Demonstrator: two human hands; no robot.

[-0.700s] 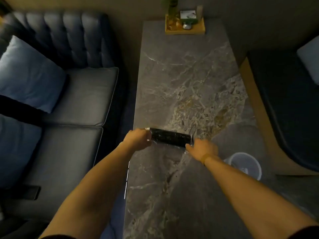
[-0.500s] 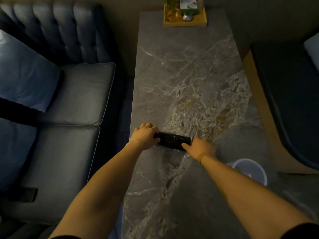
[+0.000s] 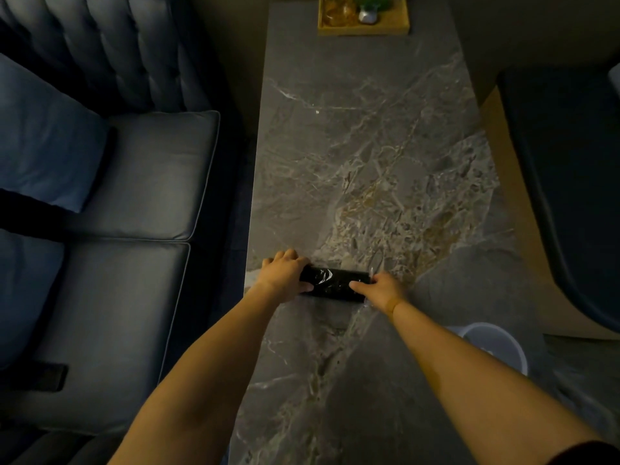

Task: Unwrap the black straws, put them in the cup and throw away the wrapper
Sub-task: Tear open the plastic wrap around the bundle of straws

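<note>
Head view, dim light. Bundle of black straws lies crosswise on the marble table, near its left edge, at the near half of the slab. Bundle reads as a short dark cylinder, glossy, with white highlights off the clear plastic wrapper; a loose flap of film stands up at the right end. Individual straws not resolvable.

Left hand: fingers curled over the left end of the bundle, thumb on the near side, closed grip on it. Right hand: at the right end, thumb laid along the near side of the bundle; fingers hidden behind the hand, so grip on wrapper or bundle cannot be told.

Pale round cup sits beyond the right forearm, apart from the bundle. Wooden tray at far end. Blue sofa left.
</note>
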